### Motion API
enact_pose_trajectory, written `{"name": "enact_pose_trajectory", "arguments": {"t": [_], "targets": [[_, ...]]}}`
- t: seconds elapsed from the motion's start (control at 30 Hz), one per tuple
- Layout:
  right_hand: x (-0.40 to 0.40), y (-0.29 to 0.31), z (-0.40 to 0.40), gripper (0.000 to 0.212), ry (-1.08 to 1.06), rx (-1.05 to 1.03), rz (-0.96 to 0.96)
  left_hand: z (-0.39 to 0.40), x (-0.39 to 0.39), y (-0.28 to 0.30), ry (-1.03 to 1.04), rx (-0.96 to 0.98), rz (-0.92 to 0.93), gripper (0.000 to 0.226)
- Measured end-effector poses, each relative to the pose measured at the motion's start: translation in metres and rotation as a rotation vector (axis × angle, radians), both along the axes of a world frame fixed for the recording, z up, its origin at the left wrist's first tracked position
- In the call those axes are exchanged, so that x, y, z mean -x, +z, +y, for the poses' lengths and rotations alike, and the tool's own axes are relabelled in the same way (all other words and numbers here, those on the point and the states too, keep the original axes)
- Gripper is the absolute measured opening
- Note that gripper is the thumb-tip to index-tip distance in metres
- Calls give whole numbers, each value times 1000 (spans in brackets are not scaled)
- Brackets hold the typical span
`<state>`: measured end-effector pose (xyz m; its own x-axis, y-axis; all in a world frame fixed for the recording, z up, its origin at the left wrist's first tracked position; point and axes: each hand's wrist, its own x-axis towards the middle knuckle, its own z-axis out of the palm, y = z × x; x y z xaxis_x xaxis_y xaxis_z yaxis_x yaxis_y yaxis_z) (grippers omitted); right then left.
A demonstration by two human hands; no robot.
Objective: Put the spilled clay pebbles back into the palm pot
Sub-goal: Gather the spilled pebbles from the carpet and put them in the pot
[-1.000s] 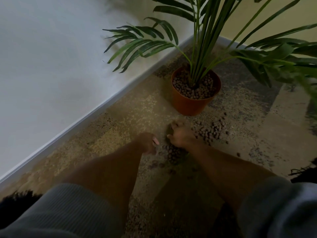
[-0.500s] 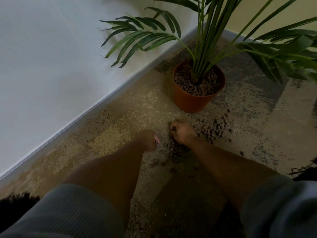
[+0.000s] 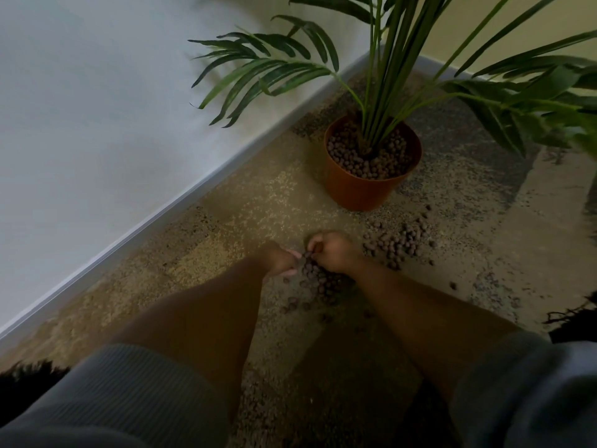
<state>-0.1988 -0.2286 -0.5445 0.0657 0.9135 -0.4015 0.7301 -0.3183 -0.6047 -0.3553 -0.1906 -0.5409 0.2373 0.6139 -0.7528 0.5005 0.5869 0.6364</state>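
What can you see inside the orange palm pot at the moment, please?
The palm pot holds brown clay pebbles heaped nearly to its rim, with the palm stems rising from the middle. Whatever lies beneath the top layer of pebbles is covered.

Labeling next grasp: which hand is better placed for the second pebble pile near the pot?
Right. The right hand lies beside that pebble pile, which sits below the pot; the left hand is farther away.

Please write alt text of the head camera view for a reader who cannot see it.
A person's left hand and right hand scoop spilled clay pebbles together on a carpet. Beyond them stands an orange palm pot by a white wall.
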Motion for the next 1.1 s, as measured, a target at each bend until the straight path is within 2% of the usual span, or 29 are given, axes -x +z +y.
{"name": "enact_pose_trajectory", "arguments": {"t": [0.07, 0.13, 0.2, 0.33, 0.4, 0.53, 0.7, 0.77, 0.93, 1.1], "targets": [[3, 5, -1, 10, -328, 92, 439, -1, -4, 10, 163, 91, -105, 14], [2, 11, -1, 12, -564, 186, 826, -1, -7, 17, 265, 154, -194, 22], [-1, 15, -1, 14, -677, 224, 1079, 1, -11, 25, 346, 191, -292, 28], [-8, 31, -5, 25, -845, 208, 1447, 5, -19, 40, 516, 219, -464, 15], [-8, 43, -7, 24, -882, 170, 1494, 7, -24, 43, 596, 215, -492, 17], [-9, 70, -2, 18, -939, 107, 1439, 19, -37, 48, 747, 219, -534, 22], [-21, 108, 8, 40, -1000, 4, 1514, 39, -61, 80, 837, 201, -669, 31], [-30, 124, 12, 46, -1037, -60, 1566, 45, -72, 98, 826, 179, -723, 34], [-51, 154, 17, 42, -1119, -282, 1675, 52, -99, 142, 706, 131, -882, 42], [-63, 157, 13, 48, -1036, -279, 1825, 52, -107, 158, 491, 218, -1008, 54]]}}
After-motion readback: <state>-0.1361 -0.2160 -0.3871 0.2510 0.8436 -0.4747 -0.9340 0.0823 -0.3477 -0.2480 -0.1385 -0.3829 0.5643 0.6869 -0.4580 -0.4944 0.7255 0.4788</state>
